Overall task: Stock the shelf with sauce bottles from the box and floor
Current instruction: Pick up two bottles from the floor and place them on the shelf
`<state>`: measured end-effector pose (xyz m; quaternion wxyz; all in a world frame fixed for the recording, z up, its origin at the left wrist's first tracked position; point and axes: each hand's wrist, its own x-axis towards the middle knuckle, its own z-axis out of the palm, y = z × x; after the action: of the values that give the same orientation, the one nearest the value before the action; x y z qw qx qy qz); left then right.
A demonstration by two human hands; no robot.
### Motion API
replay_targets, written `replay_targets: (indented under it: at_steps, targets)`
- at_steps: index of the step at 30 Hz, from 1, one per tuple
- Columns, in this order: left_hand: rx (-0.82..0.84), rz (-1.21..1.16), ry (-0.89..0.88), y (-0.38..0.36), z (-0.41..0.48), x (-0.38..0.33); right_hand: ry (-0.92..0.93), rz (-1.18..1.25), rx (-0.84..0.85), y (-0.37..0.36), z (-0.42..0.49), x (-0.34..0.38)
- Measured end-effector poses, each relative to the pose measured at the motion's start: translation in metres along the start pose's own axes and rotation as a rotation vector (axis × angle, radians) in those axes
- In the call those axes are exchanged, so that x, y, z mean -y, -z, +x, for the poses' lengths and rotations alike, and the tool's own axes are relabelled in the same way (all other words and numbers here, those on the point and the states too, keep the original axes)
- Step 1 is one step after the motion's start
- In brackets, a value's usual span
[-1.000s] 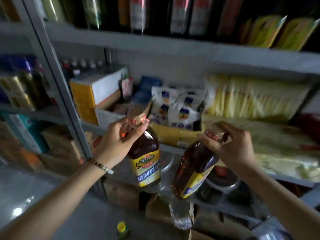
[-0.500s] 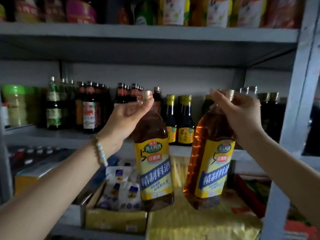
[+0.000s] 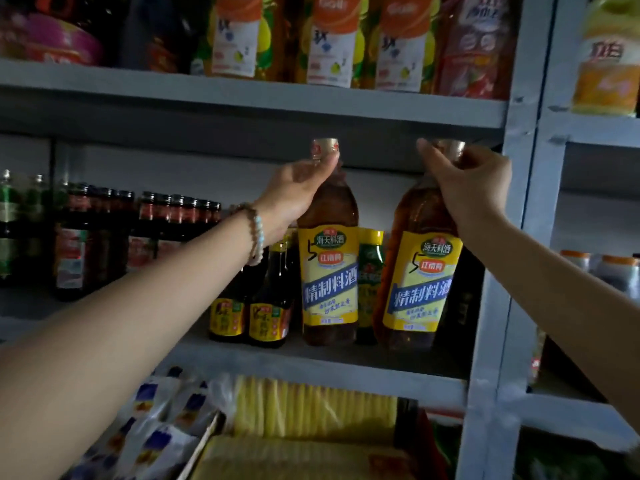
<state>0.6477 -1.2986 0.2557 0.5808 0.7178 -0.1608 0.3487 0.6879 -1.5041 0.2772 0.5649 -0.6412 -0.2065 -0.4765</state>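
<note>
Two amber sauce bottles are up in the centre of the frame, both upright with yellow labels facing you. The left bottle has your left hand wrapped round its neck just under the cap, fingers curled close and the thumb up by the cap. The right bottle hangs a touch tilted from your right hand, whose fingers are bunched tight around the neck and cap. Both bases sit down at the board of the middle shelf; whether they actually rest on it, you can't tell from here. Between the two stands a green-labelled bottle, set further back. Just left of the left bottle are two small dark bottles with yellow labels, right under your beaded bracelet. Further left runs a row of dark red-capped bottles. Along the top of the frame, orange drink bottles line the upper shelf. A grey upright post stands just right of the right bottle. Lower centre, yellow packs fill the shelf below, white packets beside them at lower left.
</note>
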Motion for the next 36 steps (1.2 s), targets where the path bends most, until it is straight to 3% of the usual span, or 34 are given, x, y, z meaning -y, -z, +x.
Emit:
replay_targets:
  at_steps: [18,29,36]
  targets:
    - [0.081,-0.023,0.078,-0.038,0.038,0.085,-0.075,-0.078,0.034,-0.032,-0.002,-0.085]
    - [0.127,0.147,0.104,-0.041,0.049,0.103,-0.191,-0.096,0.128,-0.044,-0.008,-0.104]
    - [-0.013,0.345,0.004,-0.040,0.049,0.108,-0.183,-0.083,0.248,-0.050,-0.010,-0.105]
